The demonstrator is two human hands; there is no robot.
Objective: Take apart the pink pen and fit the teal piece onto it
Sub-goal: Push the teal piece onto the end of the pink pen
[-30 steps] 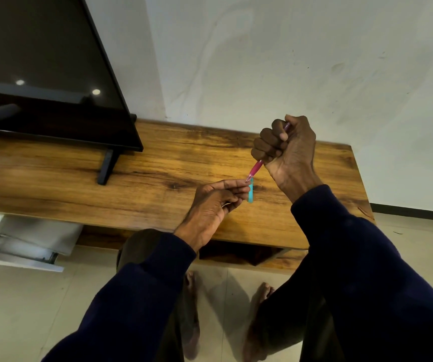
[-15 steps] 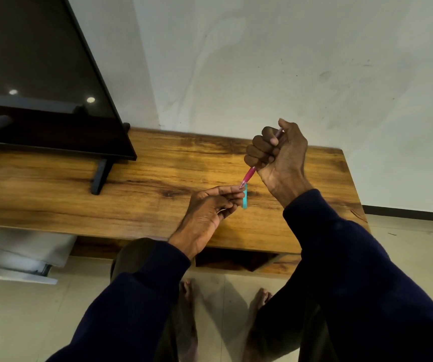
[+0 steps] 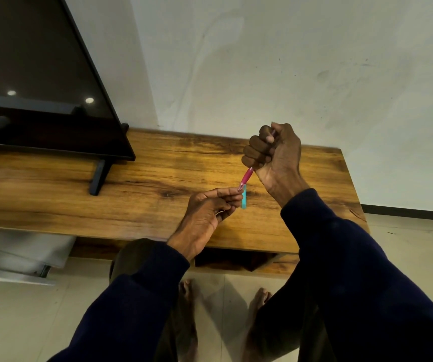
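Note:
My right hand (image 3: 272, 155) is a fist around the pink pen (image 3: 246, 176), held above the wooden table (image 3: 137, 194). The pen's lower end sticks out of the fist and points down-left. My left hand (image 3: 210, 210) pinches thumb and forefinger at that tip. A small teal piece (image 3: 243, 200) stands upright just right of my left fingertips; I cannot tell whether it lies on the table or is held. Something thin and pale shows between the curled left fingers. Most of the pen is hidden in my fist.
A dark flat screen (image 3: 40, 87) on a black stand (image 3: 99, 176) fills the table's left part. A white wall rises behind. A white unit (image 3: 14, 259) sits low at the left, and my bare feet are on the tiled floor under the table edge.
The view drifted a little; the table slid left and down in frame. Both hands keep nearly the same pose at the pen tip, with the teal piece still beside the left fingertips.

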